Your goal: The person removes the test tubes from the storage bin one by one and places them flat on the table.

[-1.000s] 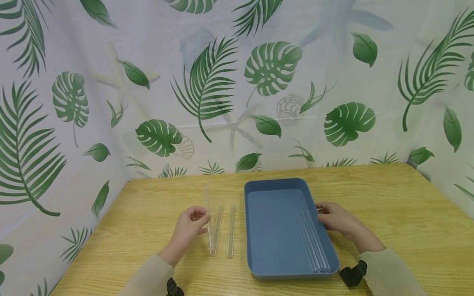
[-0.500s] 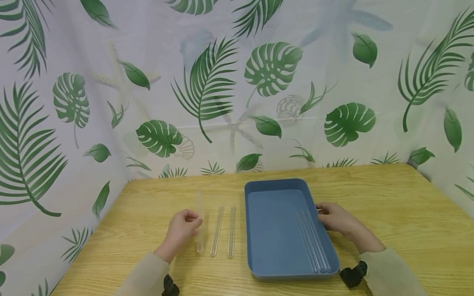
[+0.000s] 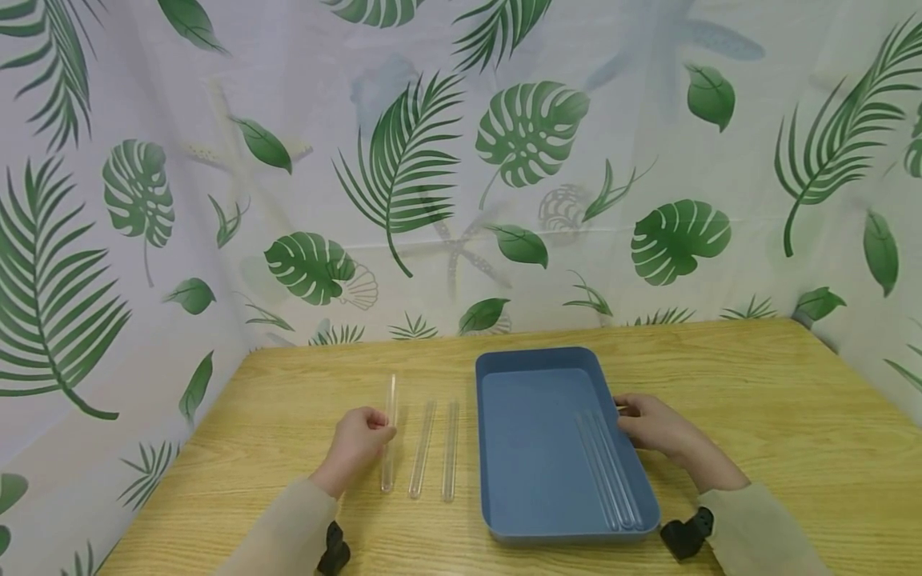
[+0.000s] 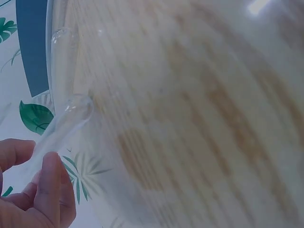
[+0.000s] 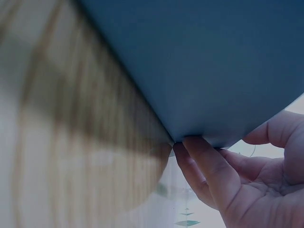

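Observation:
My left hand (image 3: 358, 444) pinches a clear test tube (image 3: 389, 460) between thumb and fingers, left of the tray. Its rounded end points toward me; in the left wrist view this tube (image 4: 71, 114) slants up from the fingertips. Two more clear tubes lie on the table to its right, a slightly slanted tube (image 3: 422, 452) and a straighter tube (image 3: 450, 452). A blue rectangular tray (image 3: 547, 534) has several clear tubes (image 3: 612, 476) side by side along its right wall. My right hand (image 3: 655, 424) grips that wall, fingertips against its outside and thumb at the rim.
The wood-grain table (image 3: 288, 400) reaches back to a white cloth (image 3: 446, 184) printed with green leaves, which also hangs at the left and right. A black wrist camera (image 3: 687, 534) sits near the tray's front right corner.
The left hand has moved left with its test tube, away from the slanted tube it overlapped a second ago. The right hand and tray stay put.

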Tool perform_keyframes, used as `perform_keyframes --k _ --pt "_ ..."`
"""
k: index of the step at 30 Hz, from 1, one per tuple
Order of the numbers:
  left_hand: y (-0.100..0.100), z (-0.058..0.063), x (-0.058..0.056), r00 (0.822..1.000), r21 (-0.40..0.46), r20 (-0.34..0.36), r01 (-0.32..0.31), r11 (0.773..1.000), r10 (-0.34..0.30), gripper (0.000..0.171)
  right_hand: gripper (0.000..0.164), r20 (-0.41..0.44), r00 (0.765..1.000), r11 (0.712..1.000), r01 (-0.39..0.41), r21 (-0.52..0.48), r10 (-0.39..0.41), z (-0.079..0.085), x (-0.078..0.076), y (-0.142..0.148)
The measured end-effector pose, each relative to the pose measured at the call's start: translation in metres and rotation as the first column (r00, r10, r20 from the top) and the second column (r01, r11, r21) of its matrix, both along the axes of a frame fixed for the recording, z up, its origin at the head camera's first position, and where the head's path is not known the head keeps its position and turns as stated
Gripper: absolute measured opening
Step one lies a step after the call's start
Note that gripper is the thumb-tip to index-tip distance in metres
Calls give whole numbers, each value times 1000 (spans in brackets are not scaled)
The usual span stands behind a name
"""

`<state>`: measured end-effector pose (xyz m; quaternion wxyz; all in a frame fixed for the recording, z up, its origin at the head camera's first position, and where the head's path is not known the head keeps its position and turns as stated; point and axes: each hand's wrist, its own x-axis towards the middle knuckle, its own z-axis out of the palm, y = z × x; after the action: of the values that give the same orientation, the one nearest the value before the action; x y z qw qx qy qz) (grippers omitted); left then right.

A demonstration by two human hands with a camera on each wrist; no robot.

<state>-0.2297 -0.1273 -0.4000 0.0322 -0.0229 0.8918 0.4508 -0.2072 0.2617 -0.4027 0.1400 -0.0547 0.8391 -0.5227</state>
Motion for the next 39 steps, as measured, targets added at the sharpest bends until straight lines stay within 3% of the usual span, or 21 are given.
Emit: perform_keyframes --k 16,24,39 --pt "6 -3 -5 996 -93 19 88 992 -86 9 48 8 1000 1000 -2 -1 2 1 -1 0" --pt "6 -6 -5 994 -141 44 103 985 -98 11 47 3 1000 1000 4 4 -4 1 0 -1" --pt "5 -9 -4 994 -112 55 101 988 -96 9 48 6 1000 1000 14 11 -14 2 1 -2"
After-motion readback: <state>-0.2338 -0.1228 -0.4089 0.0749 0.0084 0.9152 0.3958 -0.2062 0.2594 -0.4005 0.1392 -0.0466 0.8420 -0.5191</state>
